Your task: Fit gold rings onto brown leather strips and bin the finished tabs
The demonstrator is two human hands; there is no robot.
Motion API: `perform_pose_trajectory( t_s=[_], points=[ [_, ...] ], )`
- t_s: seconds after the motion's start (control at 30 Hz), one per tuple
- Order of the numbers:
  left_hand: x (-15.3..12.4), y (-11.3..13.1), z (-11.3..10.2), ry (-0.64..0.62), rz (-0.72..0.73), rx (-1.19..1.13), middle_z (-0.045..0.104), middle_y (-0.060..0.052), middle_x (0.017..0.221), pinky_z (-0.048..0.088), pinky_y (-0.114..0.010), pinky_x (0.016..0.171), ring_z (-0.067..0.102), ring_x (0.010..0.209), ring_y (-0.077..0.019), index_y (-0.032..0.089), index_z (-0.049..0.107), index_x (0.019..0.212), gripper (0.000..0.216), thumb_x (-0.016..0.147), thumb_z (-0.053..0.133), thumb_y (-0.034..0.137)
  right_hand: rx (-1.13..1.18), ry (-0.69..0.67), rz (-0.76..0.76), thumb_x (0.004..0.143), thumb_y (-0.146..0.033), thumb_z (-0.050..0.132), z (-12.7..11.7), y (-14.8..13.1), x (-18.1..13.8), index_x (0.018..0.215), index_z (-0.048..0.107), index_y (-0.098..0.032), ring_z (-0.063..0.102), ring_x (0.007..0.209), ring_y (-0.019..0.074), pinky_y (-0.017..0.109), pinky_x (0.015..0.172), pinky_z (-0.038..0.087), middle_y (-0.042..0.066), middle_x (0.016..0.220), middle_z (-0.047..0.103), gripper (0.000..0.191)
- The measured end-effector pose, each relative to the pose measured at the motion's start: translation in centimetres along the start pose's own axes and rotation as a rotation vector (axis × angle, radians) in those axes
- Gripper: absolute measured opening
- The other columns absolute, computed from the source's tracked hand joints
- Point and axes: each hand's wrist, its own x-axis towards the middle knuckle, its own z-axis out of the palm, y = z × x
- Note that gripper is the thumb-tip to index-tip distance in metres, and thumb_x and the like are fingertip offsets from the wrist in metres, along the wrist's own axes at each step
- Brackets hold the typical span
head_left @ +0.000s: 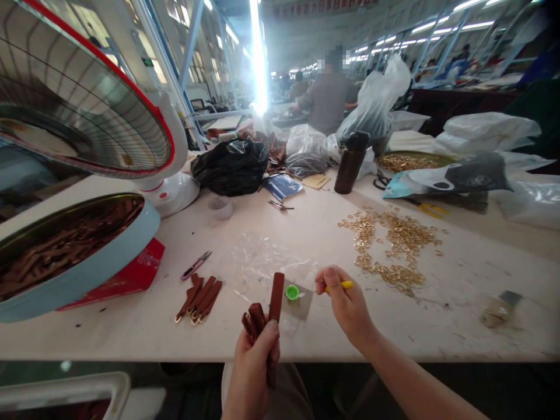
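My left hand (258, 356) is closed around several brown leather straps (276, 294), one of which stands up above the rest between thumb and fingers. In my right hand (345, 297) a thin yellow stick (345, 284) is pinched; its far tip is mostly hidden by the fingers. Between the hands a small green cap (291, 293) rests on a greyish square pad (304, 303). To the left lie several finished-looking straps with gold rings (203, 300), with pink-handled thread snips (196, 265) just behind them.
Loose gold rings (405, 233) spread over the right side of the table. A round tin of brown straps (131, 251) and a red-rimmed fan (168, 140) stand left. Behind are a black bag (231, 166), a dark bottle (351, 163) and plastic bags; a person (328, 96) sits beyond.
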Motion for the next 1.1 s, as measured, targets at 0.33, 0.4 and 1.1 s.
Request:
perform_pose_trajectory(
  t_s=[0.33,0.4,1.1],
  points=[
    [1.4,-0.5,0.0,0.09,-0.044,-0.035,0.04,0.01,0.044,0.018,-0.017,0.041,0.029,0.039,-0.0029,0.017,0.045,0.069,0.036,0.058,0.073,0.036,-0.02,-0.116,-0.028,0.094,-0.04,0.034,1.7,2.3,0.9,0.069,0.049,-0.019,0.045,0.057,0.0132,0.024,0.056,0.036,-0.003,0.059,0.047,0.036],
    [1.6,-0.5,-0.1,0.079,-0.047,-0.01,0.038,0.011,0.044,0.018,-0.017,0.042,0.029,0.04,-0.003,0.017,0.043,0.066,0.036,0.059,0.073,0.036,-0.013,-0.103,-0.042,0.094,-0.04,0.035,1.6,2.1,0.8,0.069,0.05,-0.02,0.046,0.057,0.0134,0.024,0.055,0.036,-0.002,0.059,0.047,0.035],
    [-4.2,0.3,3.0,-0.122,-0.026,0.169,0.044,0.006,0.048,0.023,-0.02,0.044,0.032,0.042,-0.005,0.014,0.056,0.069,0.045,0.05,0.076,0.048,0.444,0.136,0.057,0.092,-0.046,0.037,-3.4,-5.2,-4.8,0.065,0.052,-0.022,0.039,0.054,0.0143,0.027,0.05,0.031,-0.001,0.056,0.045,0.039]
  ],
)
